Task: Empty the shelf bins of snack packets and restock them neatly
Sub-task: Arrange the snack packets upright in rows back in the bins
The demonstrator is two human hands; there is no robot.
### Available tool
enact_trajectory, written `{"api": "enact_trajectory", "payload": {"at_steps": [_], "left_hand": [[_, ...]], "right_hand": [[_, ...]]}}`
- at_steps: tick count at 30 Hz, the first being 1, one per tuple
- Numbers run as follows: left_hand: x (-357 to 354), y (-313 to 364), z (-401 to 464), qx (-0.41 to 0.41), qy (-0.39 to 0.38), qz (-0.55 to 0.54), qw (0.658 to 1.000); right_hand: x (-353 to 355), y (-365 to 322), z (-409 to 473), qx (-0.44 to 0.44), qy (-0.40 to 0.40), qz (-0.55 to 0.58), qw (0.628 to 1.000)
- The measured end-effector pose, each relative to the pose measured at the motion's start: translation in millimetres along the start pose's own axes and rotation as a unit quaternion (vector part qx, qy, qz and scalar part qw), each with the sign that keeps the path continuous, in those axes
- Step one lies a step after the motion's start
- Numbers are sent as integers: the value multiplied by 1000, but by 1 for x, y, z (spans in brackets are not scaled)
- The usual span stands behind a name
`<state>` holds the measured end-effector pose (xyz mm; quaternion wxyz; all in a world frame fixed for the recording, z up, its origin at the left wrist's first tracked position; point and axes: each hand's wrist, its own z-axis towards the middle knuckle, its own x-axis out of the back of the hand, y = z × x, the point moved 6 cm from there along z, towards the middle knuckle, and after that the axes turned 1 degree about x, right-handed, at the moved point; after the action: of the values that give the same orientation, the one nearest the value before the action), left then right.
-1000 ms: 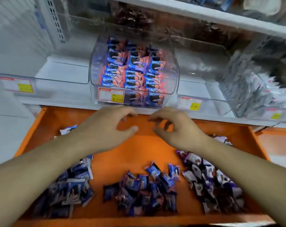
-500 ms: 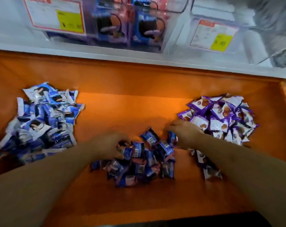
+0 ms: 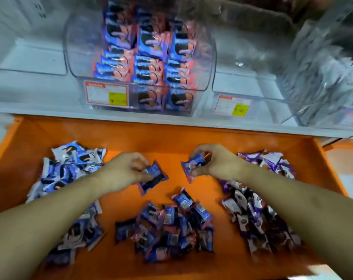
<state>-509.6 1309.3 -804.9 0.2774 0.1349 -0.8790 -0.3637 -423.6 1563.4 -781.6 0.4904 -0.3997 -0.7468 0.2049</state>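
In the head view, the left hand [image 3: 123, 170] pinches one blue-and-pink packet [image 3: 153, 177] between thumb and fingertips, its long axis slanting from lower left to upper right. The right hand [image 3: 214, 162] grips a second packet [image 3: 192, 165], fingers curled over it. Both packets are held above the middle of the orange tray [image 3: 171, 136], and the centre bin [image 3: 139, 57], already part-filled with neat rows of the same packets, lies straight ahead beyond the tray's far edge. Both hands look about equally near it. More of this kind lie in the middle pile [image 3: 167, 225] near the tray's front edge. A blue-and-white pile [image 3: 70, 170] fills the left side, a purple pile [image 3: 258, 199] the right. The clear bin to the right [image 3: 252, 81] looks empty.
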Motion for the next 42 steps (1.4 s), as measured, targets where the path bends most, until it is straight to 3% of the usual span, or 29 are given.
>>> {"api": "enact_trajectory", "payload": {"at_steps": [6, 12, 16, 20, 27, 32, 39, 42], "left_hand": [[52, 88, -82, -76, 68, -184, 978], [50, 137, -162, -130, 8, -326, 936], [48, 149, -182, -149, 5, -308, 940], [58, 148, -180, -131, 36, -370, 919], [69, 154, -160, -120, 57, -382, 914], [72, 167, -146, -141, 68, -320, 934], [106, 157, -147, -136, 215, -234, 938], [118, 150, -151, -136, 235, -259, 927]], "right_hand": [[31, -127, -70, 112, 66, 154, 979], [40, -180, -137, 169, 158, 270, 935], [48, -189, -152, 171, 197, 278, 924], [62, -178, -157, 160, 231, 265, 922], [65, -181, -132, 167, 177, 299, 923], [65, -185, -117, 181, 147, 331, 914], [66, -182, -119, 154, 195, 258, 934], [64, -177, -119, 146, 195, 249, 937]]}}
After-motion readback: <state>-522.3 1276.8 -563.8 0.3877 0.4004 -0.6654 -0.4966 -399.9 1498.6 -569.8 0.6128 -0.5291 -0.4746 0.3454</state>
